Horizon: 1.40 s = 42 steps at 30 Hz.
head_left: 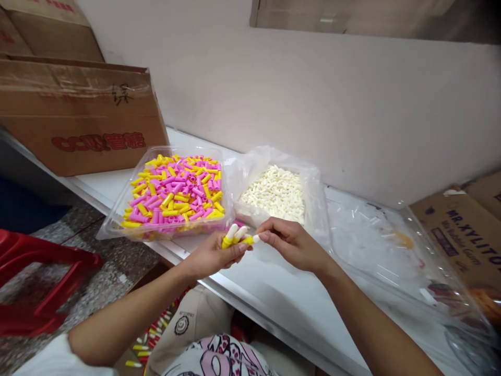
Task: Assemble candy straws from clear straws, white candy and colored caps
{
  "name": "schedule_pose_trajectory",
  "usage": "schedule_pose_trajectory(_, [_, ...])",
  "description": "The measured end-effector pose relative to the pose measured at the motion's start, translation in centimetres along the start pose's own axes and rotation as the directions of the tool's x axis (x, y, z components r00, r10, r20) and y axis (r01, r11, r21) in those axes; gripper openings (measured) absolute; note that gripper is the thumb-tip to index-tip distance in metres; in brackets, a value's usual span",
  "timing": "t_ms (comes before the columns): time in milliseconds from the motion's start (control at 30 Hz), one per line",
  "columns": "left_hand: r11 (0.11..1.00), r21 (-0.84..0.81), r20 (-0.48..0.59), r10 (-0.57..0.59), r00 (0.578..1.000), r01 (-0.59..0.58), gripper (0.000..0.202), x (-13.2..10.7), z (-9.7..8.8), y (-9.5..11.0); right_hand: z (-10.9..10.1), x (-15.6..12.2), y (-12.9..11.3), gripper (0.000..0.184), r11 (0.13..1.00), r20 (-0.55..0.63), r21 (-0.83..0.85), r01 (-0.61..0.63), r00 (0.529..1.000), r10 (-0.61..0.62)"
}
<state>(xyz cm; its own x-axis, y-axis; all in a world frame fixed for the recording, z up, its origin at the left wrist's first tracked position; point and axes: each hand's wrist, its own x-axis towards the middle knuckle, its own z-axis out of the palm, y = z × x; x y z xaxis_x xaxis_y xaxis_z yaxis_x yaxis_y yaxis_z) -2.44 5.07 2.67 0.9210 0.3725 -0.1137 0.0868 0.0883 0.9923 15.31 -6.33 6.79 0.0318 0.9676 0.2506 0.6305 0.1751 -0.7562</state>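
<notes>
A person's left hand (219, 254) held a small bunch of short yellow plastic tubes with white tips (227, 242) in a closed grip above the front edge of the white counter (270, 300). Beside it, the right hand (291, 243) had a narrow grip, thumb and forefinger pinched at a small white oblong piece (256, 238) set at the mouth of one yellow tube. To the left, a clear rectangular plastic tray (111, 227) heaped with loose pink and yellow plastic tubes (176, 193) reached the counter's front edge. Next to the tray, toward the back edge, a translucent plastic bag (318, 201) lay open around a pile of white oblong pieces (276, 193). A brown cardboard box with red lettering (94, 122) stood near the back edge at left; a wide clear plastic container (362, 269) sat at right. A red plastic stool (43, 253) stood on the speckled floor (113, 277).
</notes>
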Motion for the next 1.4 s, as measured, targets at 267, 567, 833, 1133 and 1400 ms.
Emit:
schedule_pose_trajectory(267, [0.997, 0.078, 0.047, 0.024, 0.999, -0.027, 0.036, -1.5, 0.7, 0.6, 1.0, -2.0, -0.6, 0.019, 1.0, -0.007, -0.014, 0.02, 1.0, -0.021])
schedule_pose_trajectory(567, [0.994, 0.108, 0.099, 0.002, 0.995, -0.013, 0.033, -2.5, 2.9, -2.3, 4.7, -5.4, 1.0, 0.022, 0.99, -0.057, 0.104, -0.1, 0.993, 0.106])
schedule_pose_trajectory(833, [0.959, 0.28, 0.054, 0.027, 0.998, -0.041, 0.029, -0.5, 3.9, -4.4, 1.0, -7.4, 2.9, 0.026, 0.976, -0.014, -0.109, -0.186, 0.982, 0.186])
schedule_pose_trajectory(1133, [0.981, 0.019, -0.071, -0.189, 0.979, 0.191, 0.047, 0.6, 3.6, -4.9, -12.8, -12.3, 16.4, 0.026, 0.19, -0.442, -0.577, -0.795, 0.499, 0.746])
schedule_pose_trajectory(1400, [0.973, -0.116, -0.054, -0.209, 0.976, 0.202, 0.052, 0.8, 3.5, -4.4, -11.7, -10.9, 15.8, 0.028, 0.175, -0.503, -0.608, -0.774, 0.546, 0.67])
